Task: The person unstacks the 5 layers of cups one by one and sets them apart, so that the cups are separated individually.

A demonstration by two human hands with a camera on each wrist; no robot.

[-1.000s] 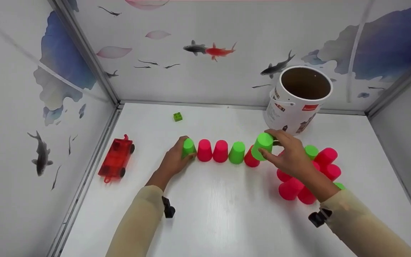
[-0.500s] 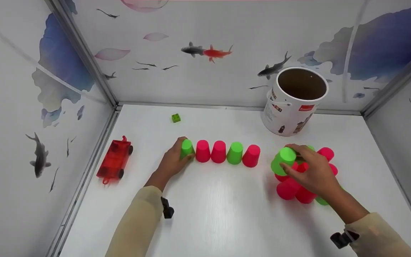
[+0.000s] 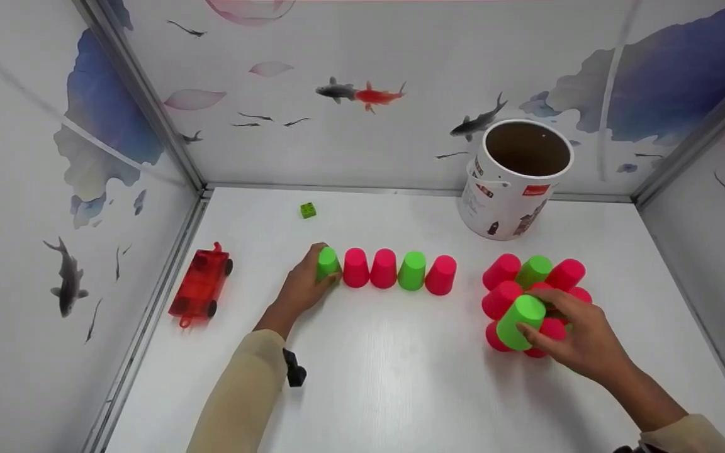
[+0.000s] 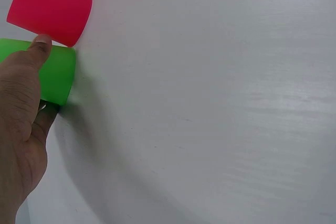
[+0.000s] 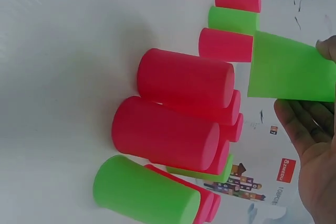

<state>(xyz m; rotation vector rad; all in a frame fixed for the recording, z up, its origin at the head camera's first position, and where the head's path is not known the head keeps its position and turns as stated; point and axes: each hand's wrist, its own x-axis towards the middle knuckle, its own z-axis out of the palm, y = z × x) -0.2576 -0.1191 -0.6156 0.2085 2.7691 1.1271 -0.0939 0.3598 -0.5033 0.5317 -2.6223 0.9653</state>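
Note:
My left hand [image 3: 301,287] grips an upside-down green cup [image 3: 327,261] that stands on the table at the left end of a row. Its thumb lies near the neighbouring pink-red cup [image 4: 51,11] in the left wrist view. Rightward in the row come pink-red cups [image 3: 383,269], a green cup [image 3: 411,272] and another pink-red cup [image 3: 441,275]. With thumb and fingers my right hand [image 3: 592,343] holds a second green cup [image 3: 522,322], raised and slightly tilted over a cluster of pink-red cups [image 3: 501,299] and green cups [image 5: 144,190]. It partly hides the cluster.
A white bucket [image 3: 504,211] stands at the back right, behind the cluster. A red toy cart [image 3: 201,283] sits on the left, and a small green block [image 3: 308,210] lies near the back wall. Printed walls enclose the white table [image 3: 375,390].
My right hand has carried its green cup away from the right end of the row, rightward and nearer to me, over the cluster. My left hand keeps its grip in place.

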